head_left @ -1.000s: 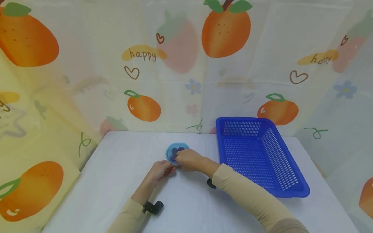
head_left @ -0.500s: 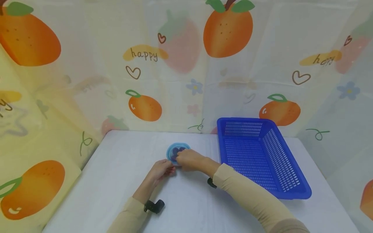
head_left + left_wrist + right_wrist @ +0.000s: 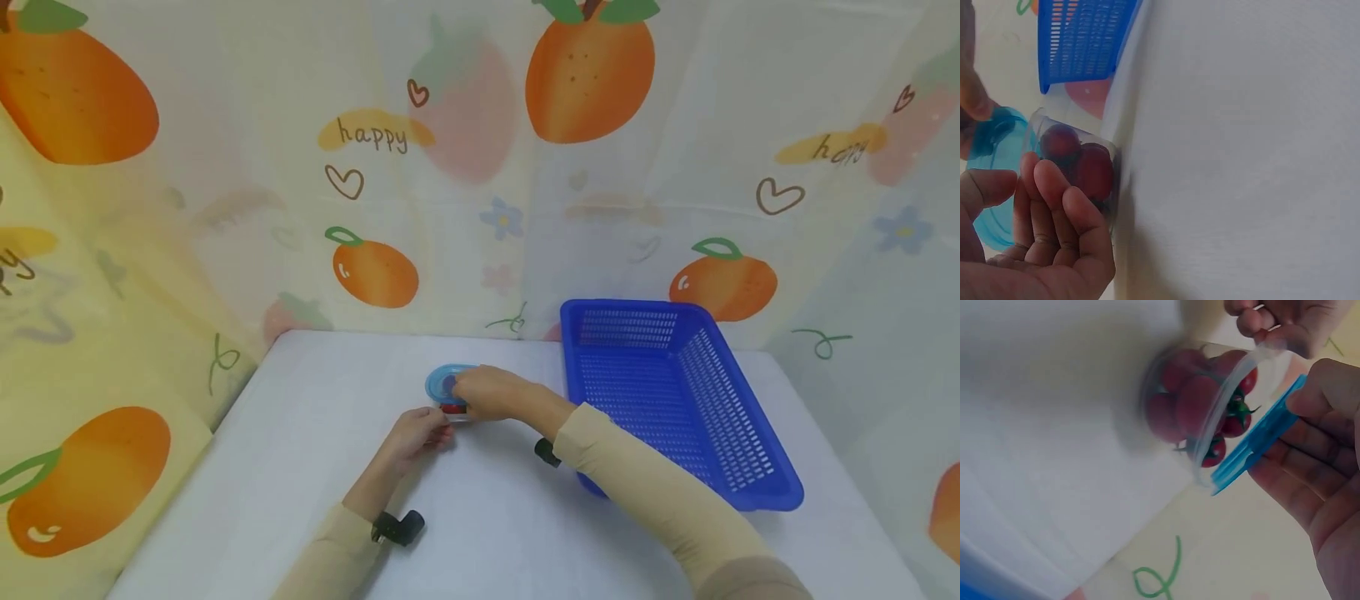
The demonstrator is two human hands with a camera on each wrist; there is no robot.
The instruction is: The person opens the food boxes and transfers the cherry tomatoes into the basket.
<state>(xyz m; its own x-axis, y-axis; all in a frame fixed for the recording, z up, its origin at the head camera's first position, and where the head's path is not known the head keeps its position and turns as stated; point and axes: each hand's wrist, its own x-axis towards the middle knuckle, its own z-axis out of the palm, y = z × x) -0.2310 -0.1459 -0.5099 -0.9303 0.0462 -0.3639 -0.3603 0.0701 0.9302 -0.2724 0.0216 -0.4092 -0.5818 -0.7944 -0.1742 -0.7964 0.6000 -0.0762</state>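
A clear plastic container (image 3: 1213, 415) holding several small red tomatoes (image 3: 1194, 406) with green stems stands on the white table. My left hand (image 3: 414, 435) is at its near side, thumb and index finger pinching the rim; the other fingers lie in front of the wall in the left wrist view. Between thumb and fingers, my right hand (image 3: 1325, 462) grips the blue lid (image 3: 1263, 437). The lid is tilted up and apart from most of the rim, so the tomatoes show beneath it. In the head view the right hand hides part of lid and container.
To the right stands a large blue plastic basket (image 3: 566, 358) with slotted walls, partly behind the right forearm. The white-covered table (image 3: 330, 375) ends at a fruit-printed curtain (image 3: 465, 267) at the back and sides.
The right hand has raised the blue lid from the container, tilting its near edge up; the red tomatoes now show below it. My left hand has stayed at the container.
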